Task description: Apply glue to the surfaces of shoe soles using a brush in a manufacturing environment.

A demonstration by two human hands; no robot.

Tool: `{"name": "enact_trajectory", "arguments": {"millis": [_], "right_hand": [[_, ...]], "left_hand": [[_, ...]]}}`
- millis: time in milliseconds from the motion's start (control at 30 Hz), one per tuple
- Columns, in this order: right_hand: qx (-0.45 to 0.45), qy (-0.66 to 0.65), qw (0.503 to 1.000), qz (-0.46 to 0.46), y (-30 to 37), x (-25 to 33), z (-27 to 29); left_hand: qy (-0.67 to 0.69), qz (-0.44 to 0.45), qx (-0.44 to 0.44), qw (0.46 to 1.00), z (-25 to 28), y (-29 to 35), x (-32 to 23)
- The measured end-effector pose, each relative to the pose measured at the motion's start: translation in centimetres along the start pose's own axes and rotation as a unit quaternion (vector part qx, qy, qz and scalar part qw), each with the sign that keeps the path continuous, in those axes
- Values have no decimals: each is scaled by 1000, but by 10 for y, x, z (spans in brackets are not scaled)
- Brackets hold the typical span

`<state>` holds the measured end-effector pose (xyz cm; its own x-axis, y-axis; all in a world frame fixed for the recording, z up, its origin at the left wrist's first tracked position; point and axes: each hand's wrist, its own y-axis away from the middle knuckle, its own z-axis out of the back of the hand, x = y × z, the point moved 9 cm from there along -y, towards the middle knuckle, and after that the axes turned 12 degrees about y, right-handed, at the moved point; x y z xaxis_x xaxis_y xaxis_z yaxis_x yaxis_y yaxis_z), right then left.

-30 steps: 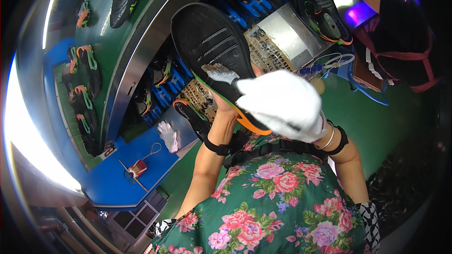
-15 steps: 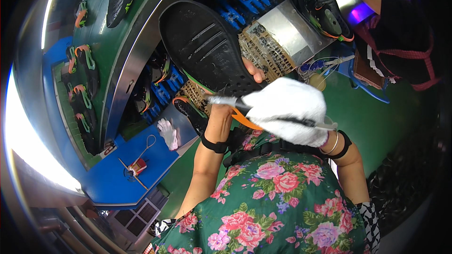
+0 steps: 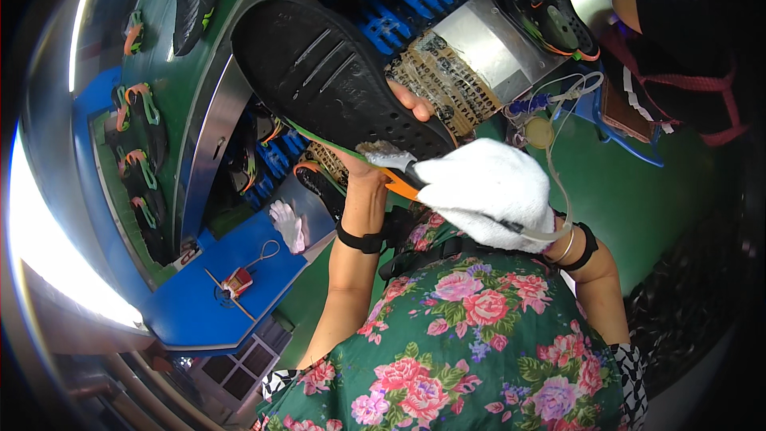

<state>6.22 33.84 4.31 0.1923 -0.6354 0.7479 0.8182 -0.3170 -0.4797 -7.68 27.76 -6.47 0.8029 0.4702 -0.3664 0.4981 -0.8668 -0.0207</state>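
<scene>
While your left hand (image 3: pixel 351 161) holds the sandal (image 3: pixel 319 72) mid-scene, fingers (image 3: pixel 409 101) curled round its right edge, your gloved right hand (image 3: pixel 491 191) grips the brush (image 3: pixel 384 153) over its near end. A loose hold could let the sandal tilt; the tube (image 3: pixel 549 235) beside your right wrist might snag, jerking the brush.
</scene>
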Motion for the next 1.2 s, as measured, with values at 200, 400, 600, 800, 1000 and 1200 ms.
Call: {"name": "enact_trajectory", "arguments": {"millis": [200, 400, 600, 800, 1000, 1200], "right_hand": [[-16, -94, 989, -115, 5, -28, 4], [1, -73, 995, -72, 2, -18, 3], [12, -84, 991, -107, 4, -30, 6], [-30, -130, 979, -155, 9, -46, 10], [-9, -125, 984, -125, 11, -44, 6], [19, -121, 983, -140, 13, -43, 9]], "left_hand": [[-4, 0, 57, 998, -5, -7, -4], [-19, 1, 82, 996, -11, -13, -6], [-64, -27, 77, 995, -3, -14, -17], [-154, -20, 80, 985, -3, -20, -21], [-162, -22, 77, 984, -5, -24, -20], [-132, -33, 117, 984, -14, -32, -20]]}}
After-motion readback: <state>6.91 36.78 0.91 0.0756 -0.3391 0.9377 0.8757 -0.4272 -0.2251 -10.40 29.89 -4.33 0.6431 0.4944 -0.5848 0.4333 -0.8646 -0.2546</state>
